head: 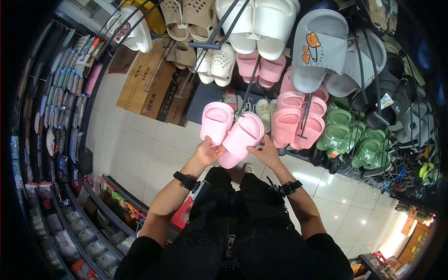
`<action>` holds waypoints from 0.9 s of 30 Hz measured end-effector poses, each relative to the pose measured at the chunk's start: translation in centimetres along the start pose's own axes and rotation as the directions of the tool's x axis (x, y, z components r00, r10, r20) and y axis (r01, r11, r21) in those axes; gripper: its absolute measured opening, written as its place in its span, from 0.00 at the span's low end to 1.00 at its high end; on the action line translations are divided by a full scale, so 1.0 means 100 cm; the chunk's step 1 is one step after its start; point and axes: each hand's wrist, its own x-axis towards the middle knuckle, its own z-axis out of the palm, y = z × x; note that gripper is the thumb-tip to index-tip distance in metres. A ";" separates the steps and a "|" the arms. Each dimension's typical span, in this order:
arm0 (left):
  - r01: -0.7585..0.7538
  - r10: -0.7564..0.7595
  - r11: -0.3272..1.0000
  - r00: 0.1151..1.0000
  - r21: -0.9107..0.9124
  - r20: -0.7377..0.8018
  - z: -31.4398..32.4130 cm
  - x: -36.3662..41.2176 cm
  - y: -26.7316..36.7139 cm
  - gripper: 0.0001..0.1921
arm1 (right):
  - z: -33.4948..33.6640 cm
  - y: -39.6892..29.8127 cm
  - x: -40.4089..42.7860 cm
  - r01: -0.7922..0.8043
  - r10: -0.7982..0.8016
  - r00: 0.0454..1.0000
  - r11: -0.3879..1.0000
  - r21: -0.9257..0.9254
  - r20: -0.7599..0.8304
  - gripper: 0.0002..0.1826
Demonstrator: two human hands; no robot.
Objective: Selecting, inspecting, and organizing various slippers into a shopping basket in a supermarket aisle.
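Note:
A pair of light pink slide sandals (242,138) hangs in front of me, joined near their inner edges at a thin metal display hook. My left hand (208,151) holds the left slide from below, its thumb near the slide's lower edge and its fingers reaching towards the gap between the two. On the other side my right hand (265,151) grips the right slide by its side edge. The right slide tilts and sits lower than the left one. More pink slides (297,120) hang on a hook just right of my right hand.
White slides (260,24), beige clogs (190,17), grey bear slides (320,50) and green slides (337,127) hang from protruding hooks. Cardboard boxes (150,87) stand on the tiled floor (133,147). Stocked shelves (63,105) line the left; a red basket (182,212) is beside my left forearm.

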 end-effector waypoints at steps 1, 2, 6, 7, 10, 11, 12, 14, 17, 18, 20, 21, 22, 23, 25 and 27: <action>-0.022 0.022 1.000 1.000 0.000 0.011 0.003 0.002 0.000 0.29 | 0.000 0.000 0.002 -0.002 0.002 1.000 1.000 0.000 0.004 0.42; -0.042 0.042 0.999 0.999 0.002 0.024 0.007 0.005 0.000 0.28 | -0.002 0.001 0.004 -0.022 0.022 1.000 0.999 0.037 0.020 0.42; -0.035 0.035 0.999 0.999 0.013 0.016 0.015 0.018 0.005 0.28 | -0.006 0.003 0.011 -0.026 0.025 1.000 0.993 0.114 0.011 0.37; -0.036 0.035 0.999 0.999 0.026 0.032 0.016 0.021 0.006 0.29 | -0.007 0.003 0.012 -0.029 0.028 1.000 0.993 0.115 0.008 0.37; -0.029 0.026 0.999 0.997 0.044 0.068 0.020 0.032 0.014 0.29 | -0.009 -0.004 0.017 -0.015 0.023 0.998 0.992 0.129 -0.056 0.38; -0.024 0.020 0.999 0.996 0.043 0.087 0.021 0.036 0.016 0.29 | -0.009 -0.004 0.019 -0.009 0.020 0.996 0.991 0.136 -0.082 0.38; -0.018 0.014 0.999 0.996 0.049 0.089 0.019 0.042 0.020 0.29 | -0.009 -0.005 0.022 -0.001 0.017 0.994 0.990 0.143 -0.109 0.39; -0.008 -0.001 0.998 0.989 0.062 0.150 0.021 0.051 0.026 0.29 | -0.008 -0.005 0.028 0.034 -0.010 0.990 0.984 0.174 -0.138 0.39; -0.025 0.012 0.997 0.988 0.079 0.156 0.033 0.059 0.033 0.29 | -0.010 -0.002 0.038 0.063 -0.024 0.984 0.973 0.221 -0.174 0.38; -0.023 0.009 0.996 0.987 0.082 0.158 0.033 0.064 0.036 0.29 | -0.010 -0.003 0.042 0.056 -0.012 0.984 0.968 0.243 -0.179 0.38; 0.002 -0.019 0.997 0.976 0.079 0.217 0.036 0.075 0.041 0.28 | -0.010 -0.002 0.047 0.068 -0.015 0.976 0.968 0.241 -0.218 0.38; 0.002 -0.020 0.996 0.975 0.084 0.219 0.039 0.080 0.044 0.28 | -0.010 -0.002 0.050 0.081 -0.019 0.967 0.968 0.238 -0.254 0.38; 0.035 -0.046 0.997 0.982 0.065 0.184 0.043 0.085 0.047 0.28 | -0.011 -0.001 0.053 0.083 -0.019 0.965 0.967 0.240 -0.260 0.38; 0.069 -0.075 0.996 0.986 0.049 0.147 0.048 0.090 0.050 0.27 | -0.011 0.000 0.056 0.058 0.006 0.967 0.968 0.244 -0.255 0.38; 0.057 -0.069 0.996 0.985 0.075 0.159 0.056 0.098 0.055 0.27 | -0.011 0.000 0.061 0.035 0.034 0.965 0.966 0.255 -0.262 0.37; 0.019 -0.029 0.997 0.991 0.076 0.128 0.077 0.095 0.055 0.26 | -0.011 0.000 0.062 0.023 0.068 0.948 0.960 0.279 -0.312 0.35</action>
